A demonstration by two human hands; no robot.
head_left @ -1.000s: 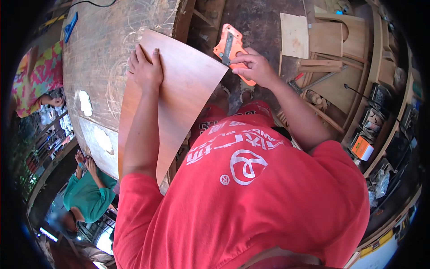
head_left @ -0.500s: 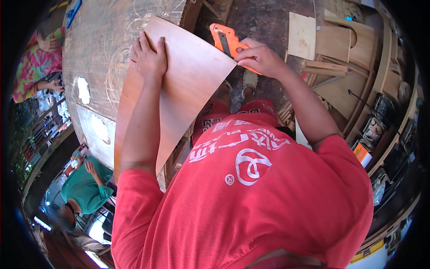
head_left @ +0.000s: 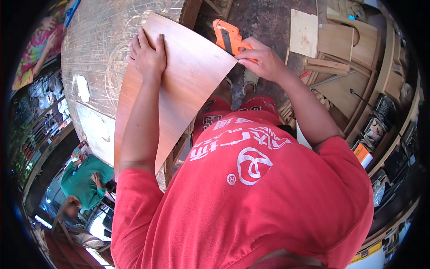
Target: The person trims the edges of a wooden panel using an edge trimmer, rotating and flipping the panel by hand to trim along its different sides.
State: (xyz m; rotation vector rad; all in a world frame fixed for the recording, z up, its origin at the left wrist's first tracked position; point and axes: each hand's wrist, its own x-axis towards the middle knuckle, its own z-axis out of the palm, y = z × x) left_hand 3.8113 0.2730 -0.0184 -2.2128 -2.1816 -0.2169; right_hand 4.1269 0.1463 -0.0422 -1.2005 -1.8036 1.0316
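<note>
A thin, reddish-brown wood-grain sheet [head_left: 190,80] lies over the worktable and juts past its edge toward me. My left hand [head_left: 149,56] presses flat on it near the far left edge, fingers stretched out. At the sheet's right corner, my right hand [head_left: 264,62] is closed around an orange hand tool [head_left: 226,36] with a dark strip set in its body. The tool's head points away from me, along the sheet's far right edge. Its exact kind is unclear, and my fingers cover its near end.
The scratched worktable [head_left: 96,40] has pale patches and a blue object [head_left: 71,11] at its far left. Boards and wood offcuts [head_left: 329,67] lie on the right. A person in a green shirt [head_left: 87,181] and another in a multicoloured top [head_left: 38,54] are at left.
My right hand and the orange tool have shifted slightly, while staying at the sheet's right corner. My left hand keeps its place on the sheet. The people at left have moved their arms.
</note>
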